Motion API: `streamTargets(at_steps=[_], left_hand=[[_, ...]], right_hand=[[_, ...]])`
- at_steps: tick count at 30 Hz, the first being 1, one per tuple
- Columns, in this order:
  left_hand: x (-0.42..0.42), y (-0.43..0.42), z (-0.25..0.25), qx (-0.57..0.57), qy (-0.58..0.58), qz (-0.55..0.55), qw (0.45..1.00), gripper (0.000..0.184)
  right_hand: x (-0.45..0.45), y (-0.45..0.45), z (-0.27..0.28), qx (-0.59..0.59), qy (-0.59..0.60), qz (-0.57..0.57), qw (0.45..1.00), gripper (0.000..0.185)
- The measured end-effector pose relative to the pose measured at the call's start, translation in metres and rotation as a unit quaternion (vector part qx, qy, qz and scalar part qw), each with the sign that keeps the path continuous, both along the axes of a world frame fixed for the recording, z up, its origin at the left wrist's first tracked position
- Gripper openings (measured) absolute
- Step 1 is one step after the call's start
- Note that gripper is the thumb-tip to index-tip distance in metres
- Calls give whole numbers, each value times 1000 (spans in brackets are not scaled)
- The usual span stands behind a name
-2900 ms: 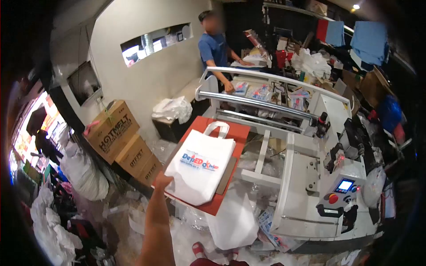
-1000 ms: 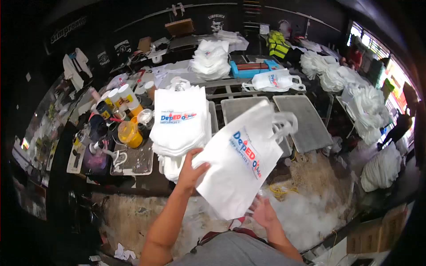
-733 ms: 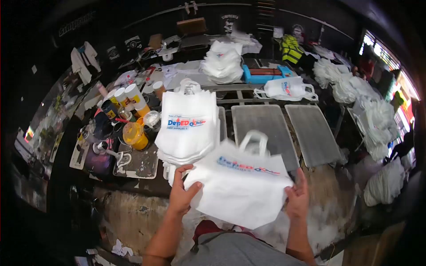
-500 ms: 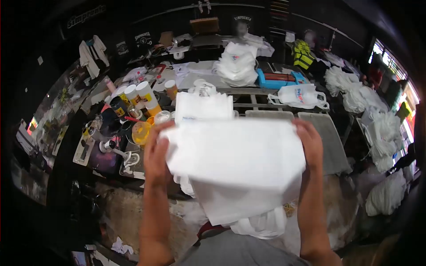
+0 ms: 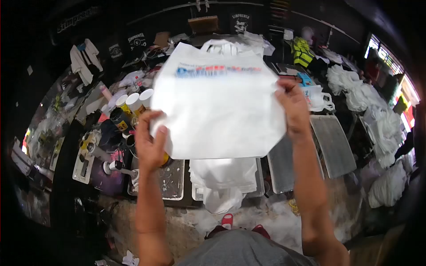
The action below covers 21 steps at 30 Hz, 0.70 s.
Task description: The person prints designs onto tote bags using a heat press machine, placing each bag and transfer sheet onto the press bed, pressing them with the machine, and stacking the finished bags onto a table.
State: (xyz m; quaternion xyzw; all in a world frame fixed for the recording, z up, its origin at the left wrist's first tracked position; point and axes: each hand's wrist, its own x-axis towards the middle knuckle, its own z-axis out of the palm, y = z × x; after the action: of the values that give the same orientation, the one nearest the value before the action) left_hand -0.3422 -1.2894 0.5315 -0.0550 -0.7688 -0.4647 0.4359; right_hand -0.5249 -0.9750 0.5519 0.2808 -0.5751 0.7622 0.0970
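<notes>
A white bag point(image 5: 222, 115) with blurred blue and red print near its handle end is spread upright between my hands. My left hand point(image 5: 151, 137) pinches its lower left edge, and my right hand point(image 5: 293, 104) grips the right edge, higher up. Behind and below the raised bag, a stack of white bags point(image 5: 224, 177) lies on the pallets, its upper part hidden. Another printed white bag point(image 5: 314, 98) lies at the back right, beyond my right hand.
Bottles and tubs point(image 5: 133, 103) crowd the left of the table. Grey pallets point(image 5: 333, 144) extend on the right. Piles of white bags point(image 5: 385, 128) stand farther right. A yellow-green vest point(image 5: 302, 52) hangs at the back.
The view has turned from the white machine to the table. Both hands now hold the bag, which has swung from handles-down to handles-up and been raised over the stack.
</notes>
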Motion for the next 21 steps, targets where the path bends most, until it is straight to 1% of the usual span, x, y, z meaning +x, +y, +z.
streamTargets(at_steps=[1,2,3,5,6,7,8,9,10,11,12,13,15,16,17,19,20,21], left_hand=[[-6,-8,-31,26,-39,-4,999,32],[-9,-6,-58,88,-90,-10,992,32],[-16,-14,-95,70,-88,-28,993,32],[-16,-15,-153,120,-180,-41,975,30],[-15,-17,-185,76,-196,-20,977,29],[-6,-10,-190,59,-280,-1,958,37],[-1,-12,-218,36,-305,6,952,42],[1,-16,-243,11,-328,14,944,47],[6,-13,-242,9,-331,12,944,47],[11,-9,-235,-9,-328,43,944,49],[14,-4,-231,-28,-324,74,943,51],[15,-1,-231,-29,-324,71,943,51],[12,1,-229,-39,-301,93,948,48],[10,3,-231,-19,-295,92,951,46],[6,5,-237,-23,-294,85,952,46],[-5,11,-249,-47,-264,153,951,46],[-9,19,-250,-151,-214,206,943,45],[-13,31,-241,-218,-151,228,937,44]], right_hand=[[-3,-8,-25,30,-68,3,997,32],[-11,-13,-58,63,-90,-12,994,31],[-19,-18,-96,94,-113,-28,989,30],[-30,-22,-172,166,-210,-48,962,26],[-33,-23,-213,212,-202,-65,954,24],[-29,-21,-241,257,-194,-80,943,24],[-17,-15,-250,259,-199,-81,942,24],[-6,-8,-256,348,-134,-133,918,25],[6,-1,-260,431,-67,-184,881,27],[17,9,-260,429,-70,-187,881,27],[29,24,-259,378,-81,-208,899,29],[42,41,-261,325,-91,-228,913,30],[72,89,-283,295,-133,-257,911,30],[91,121,-309,309,-165,-262,899,28],[118,155,-334,322,-199,-268,886,26],[199,214,-353,393,-219,-288,846,28],[245,262,-413,462,-208,-312,804,32],[301,295,-437,498,-280,-318,757,33]])
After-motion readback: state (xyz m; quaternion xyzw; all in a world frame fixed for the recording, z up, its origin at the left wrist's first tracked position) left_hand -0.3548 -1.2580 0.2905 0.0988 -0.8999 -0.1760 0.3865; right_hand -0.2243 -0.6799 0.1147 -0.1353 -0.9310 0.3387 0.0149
